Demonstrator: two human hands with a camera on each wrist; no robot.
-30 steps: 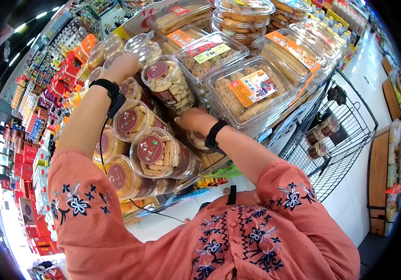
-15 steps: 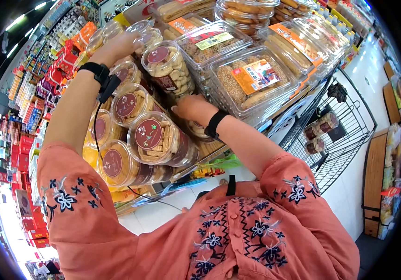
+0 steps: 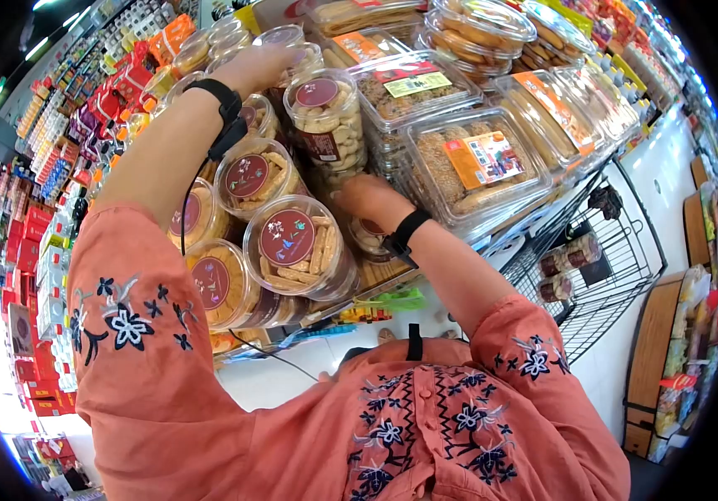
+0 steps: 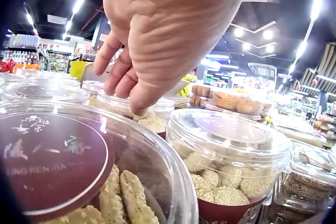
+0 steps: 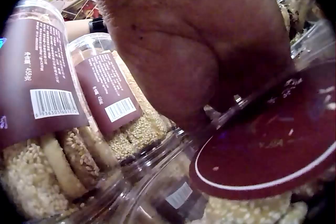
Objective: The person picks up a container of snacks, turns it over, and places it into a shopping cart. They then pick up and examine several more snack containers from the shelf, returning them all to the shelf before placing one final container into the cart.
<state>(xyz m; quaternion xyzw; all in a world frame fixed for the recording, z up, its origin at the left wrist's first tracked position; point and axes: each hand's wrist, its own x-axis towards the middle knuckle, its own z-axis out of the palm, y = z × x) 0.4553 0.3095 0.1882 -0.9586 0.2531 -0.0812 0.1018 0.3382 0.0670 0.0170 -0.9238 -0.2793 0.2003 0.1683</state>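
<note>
My left hand (image 3: 263, 67) reaches over the back row of clear biscuit jars. In the left wrist view its fingers slant down, and the fingertips (image 4: 139, 106) are right at the lid of a round jar (image 4: 152, 124). My right hand (image 3: 371, 200) is low beside a tall stacked jar of pale biscuits (image 3: 325, 125), its fingertips close to the base. Under the right wrist is a lower jar (image 3: 367, 242) with a dark red lid label. In the right wrist view the palm hides the fingers, and I cannot tell what they hold.
Nearer jars (image 3: 296, 250) of biscuit sticks stand on the wooden display edge. Flat clear boxes (image 3: 476, 163) of sesame pastries are stacked to the right. A wire shopping cart (image 3: 601, 259) with a few jars in it is beyond them. A thin cable (image 3: 279, 355) hangs below the left arm.
The head view has shifted, so the display sits further right. My left hand has moved a little further over the back jars; my right hand stays beside the tall jar's base.
</note>
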